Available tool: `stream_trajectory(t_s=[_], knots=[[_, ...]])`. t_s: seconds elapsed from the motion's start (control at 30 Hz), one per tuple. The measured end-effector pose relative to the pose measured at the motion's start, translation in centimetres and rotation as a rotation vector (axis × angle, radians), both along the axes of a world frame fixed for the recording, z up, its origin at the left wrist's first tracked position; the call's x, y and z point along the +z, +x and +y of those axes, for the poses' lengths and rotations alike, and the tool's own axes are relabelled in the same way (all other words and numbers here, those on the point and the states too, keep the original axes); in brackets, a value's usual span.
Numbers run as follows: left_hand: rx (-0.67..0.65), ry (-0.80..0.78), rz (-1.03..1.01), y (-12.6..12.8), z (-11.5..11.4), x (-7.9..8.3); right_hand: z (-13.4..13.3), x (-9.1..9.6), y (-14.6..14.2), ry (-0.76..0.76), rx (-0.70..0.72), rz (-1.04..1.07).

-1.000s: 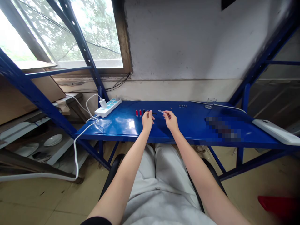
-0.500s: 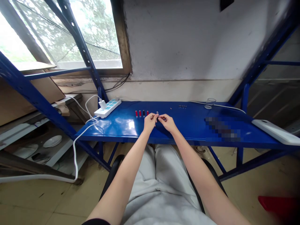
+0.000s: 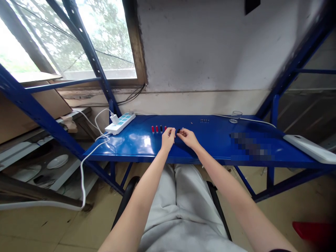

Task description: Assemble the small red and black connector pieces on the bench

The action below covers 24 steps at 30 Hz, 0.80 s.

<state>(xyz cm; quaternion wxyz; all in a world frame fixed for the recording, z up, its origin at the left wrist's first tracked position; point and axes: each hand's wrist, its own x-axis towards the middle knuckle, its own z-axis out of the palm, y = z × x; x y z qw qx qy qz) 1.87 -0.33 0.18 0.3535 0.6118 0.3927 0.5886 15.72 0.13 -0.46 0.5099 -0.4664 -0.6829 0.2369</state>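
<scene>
My left hand (image 3: 168,139) is closed in a pinch just above the blue table; whatever its fingertips hold is too small or hidden to name. Close beside it on the right, my right hand (image 3: 188,138) pinches a small black piece (image 3: 179,131) that looks like a cap. A narrow gap separates the two sets of fingertips. Left of my hands stands a row of small upright tubes: a red one (image 3: 152,129), another red one (image 3: 156,129), a black one (image 3: 161,129) and a further red one (image 3: 165,128), partly covered by my left hand.
Several tiny pieces (image 3: 204,120) lie in a row toward the back of the blue table (image 3: 210,143). A clear glass (image 3: 235,117) stands behind, right. A white power strip (image 3: 120,123) with cables occupies the left end; a white flat object (image 3: 309,148) lies at the right edge.
My hands have drawn slightly apart from where they nearly met. The small black piece at my right fingertips now shows clearly; a pale piece stood up between the fingers before.
</scene>
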Motion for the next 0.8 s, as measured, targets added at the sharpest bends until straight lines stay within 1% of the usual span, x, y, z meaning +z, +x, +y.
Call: stream_trajectory(t_s=[0.1,0.2,0.27,0.37,0.6,0.8], knots=[[0.017,-0.002,-0.018,-0.1,-0.3,0.2,2.1,0.5,2.2,0.030,-0.164,-0.015],[0.013,-0.034,-0.008,-0.2,-0.5,0.4,4.5,0.7,4.8,-0.046,-0.313,-0.091],[0.002,-0.055,0.002,-0.2,-0.5,0.5,5.7,0.6,6.1,-0.106,-0.363,-0.160],[-0.014,-0.068,0.023,-0.2,-0.4,0.4,6.9,0.3,6.6,-0.168,-0.362,-0.215],[-0.033,-0.072,0.054,-0.3,-0.1,0.1,8.5,-0.3,5.9,-0.270,-0.402,-0.401],[-0.037,-0.072,0.067,-0.3,-0.2,0.1,9.0,-0.2,6.2,-0.288,-0.390,-0.456]])
